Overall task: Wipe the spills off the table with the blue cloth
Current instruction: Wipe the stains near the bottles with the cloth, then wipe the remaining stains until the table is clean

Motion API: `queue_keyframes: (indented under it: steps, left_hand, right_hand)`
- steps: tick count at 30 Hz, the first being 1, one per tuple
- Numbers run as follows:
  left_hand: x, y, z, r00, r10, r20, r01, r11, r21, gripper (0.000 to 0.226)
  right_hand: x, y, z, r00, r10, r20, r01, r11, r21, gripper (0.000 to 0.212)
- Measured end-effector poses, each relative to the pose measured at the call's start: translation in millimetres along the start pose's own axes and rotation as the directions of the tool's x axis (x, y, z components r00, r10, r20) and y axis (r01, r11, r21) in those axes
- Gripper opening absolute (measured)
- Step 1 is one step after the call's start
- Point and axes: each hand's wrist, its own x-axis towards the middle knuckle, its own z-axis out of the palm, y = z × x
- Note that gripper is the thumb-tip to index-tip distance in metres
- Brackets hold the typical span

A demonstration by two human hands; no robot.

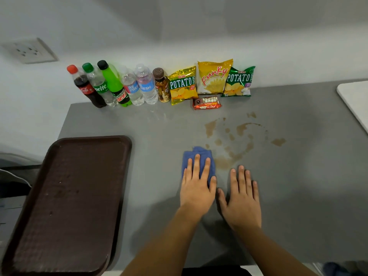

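A crumpled blue cloth (201, 154) lies on the grey table (298, 176). My left hand (196, 188) rests flat on top of the cloth, fingers spread, pressing it down. My right hand (241, 200) lies flat on the bare table just right of it, palm down, holding nothing. Brown spills (241, 128) are scattered beyond and to the right of the cloth, with a smeared patch (225, 161) right beside the cloth's edge.
A dark brown tray (65, 206) sits at the left, overhanging the table's front edge. Several drink bottles (117, 86) and snack bags (213, 78) line the back wall, with a small chocolate pack (207, 103) in front. A white board (356, 102) is at far right.
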Motion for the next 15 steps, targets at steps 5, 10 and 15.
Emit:
queue_keyframes:
  steps: [5, 10, 15]
  left_hand:
    - [-0.1, -27.1, -32.8, 0.985, 0.096, -0.143, -0.122, 0.976, -0.183, 0.058]
    - [10.4, -89.9, -47.4, 0.957, -0.043, -0.287, 0.011, 0.994, -0.111, 0.053]
    - [20.3, -111.7, -35.8, 0.981, -0.12, -0.15, 0.125, 0.992, 0.019, 0.062]
  right_hand:
    - [0.1, -1.6, -3.8, 1.0, 0.004, 0.01, -0.004, 0.999, 0.035, 0.082]
    - [7.4, -15.5, -13.3, 0.995, 0.075, 0.061, -0.08, 0.993, 0.088, 0.078]
    - [21.8, -77.2, -16.8, 0.994, -0.058, -0.096, 0.081, 0.964, 0.254, 0.067]
